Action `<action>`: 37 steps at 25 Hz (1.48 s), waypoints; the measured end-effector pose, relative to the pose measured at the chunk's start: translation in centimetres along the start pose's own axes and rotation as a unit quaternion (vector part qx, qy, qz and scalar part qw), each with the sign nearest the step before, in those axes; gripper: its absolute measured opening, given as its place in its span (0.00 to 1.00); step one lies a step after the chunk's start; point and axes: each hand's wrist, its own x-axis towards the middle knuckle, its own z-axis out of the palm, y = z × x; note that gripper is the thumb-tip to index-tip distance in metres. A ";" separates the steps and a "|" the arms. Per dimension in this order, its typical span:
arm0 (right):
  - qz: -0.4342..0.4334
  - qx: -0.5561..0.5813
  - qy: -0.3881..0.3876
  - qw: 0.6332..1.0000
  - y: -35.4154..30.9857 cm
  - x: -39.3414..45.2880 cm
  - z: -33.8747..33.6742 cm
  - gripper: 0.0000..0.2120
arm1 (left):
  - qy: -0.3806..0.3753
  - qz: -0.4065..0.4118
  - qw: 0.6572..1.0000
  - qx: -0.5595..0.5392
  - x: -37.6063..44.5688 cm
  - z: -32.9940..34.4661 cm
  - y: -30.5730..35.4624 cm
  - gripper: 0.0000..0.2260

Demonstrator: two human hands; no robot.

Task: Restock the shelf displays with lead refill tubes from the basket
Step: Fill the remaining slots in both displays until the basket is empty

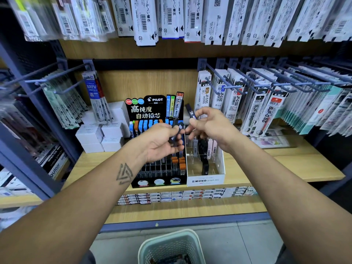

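My left hand (162, 141) grips a small bunch of black lead refill tubes (178, 135) above the black Pilot display (158, 174). My right hand (207, 122) pinches a single black lead tube (191, 112) between thumb and fingers, held tilted just above the bunch. Both hands hover over the shelf, above the white Mono graph display box (205, 181), which holds a few black tubes. The Pilot display has blue tubes at the back and orange ones at the front right, with several slots showing no tubes. The pale green basket (171, 244) stands on the floor below.
White boxes (99, 136) are stacked left of the Pilot display. Refill packs hang on metal pegs (247, 86) to the right and left, jutting out over the wooden shelf (285, 168). Rows of small cartons (190, 195) line the shelf below.
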 end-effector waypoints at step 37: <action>-0.154 -0.223 -0.065 0.960 -2.3 -0.3 -4.0 0.07 | -0.054 0.069 0.986 0.140 0.5 1.8 0.4 0.16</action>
